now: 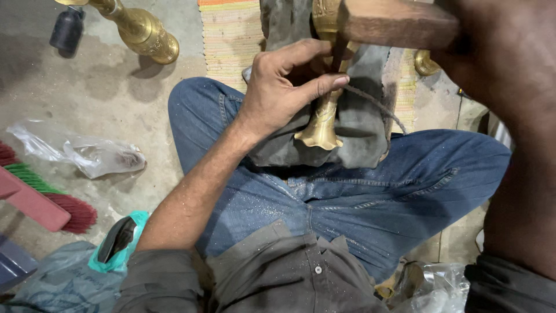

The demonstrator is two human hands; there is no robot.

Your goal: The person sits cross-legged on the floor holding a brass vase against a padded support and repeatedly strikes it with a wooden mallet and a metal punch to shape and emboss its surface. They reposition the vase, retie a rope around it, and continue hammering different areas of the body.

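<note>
Head view shows the left hand with fingers pinched on a thin metal punch set against the brass vase, which lies on a dark cloth across the lap. The right hand, fingers hidden, holds a wooden mallet above it. Engraving already shows on the vase, so the chasing looks partly done; how much remains I cannot tell.

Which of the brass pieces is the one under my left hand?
The flared brass piece lying on the dark cloth across your lap, under your left hand. The other brass piece lies untouched on the floor, upper left.

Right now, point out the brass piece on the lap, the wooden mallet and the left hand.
brass piece (320,130): head view, flared base.
wooden mallet (399,24): head view, side of head.
left hand (278,87): head view, back of hand.
</note>
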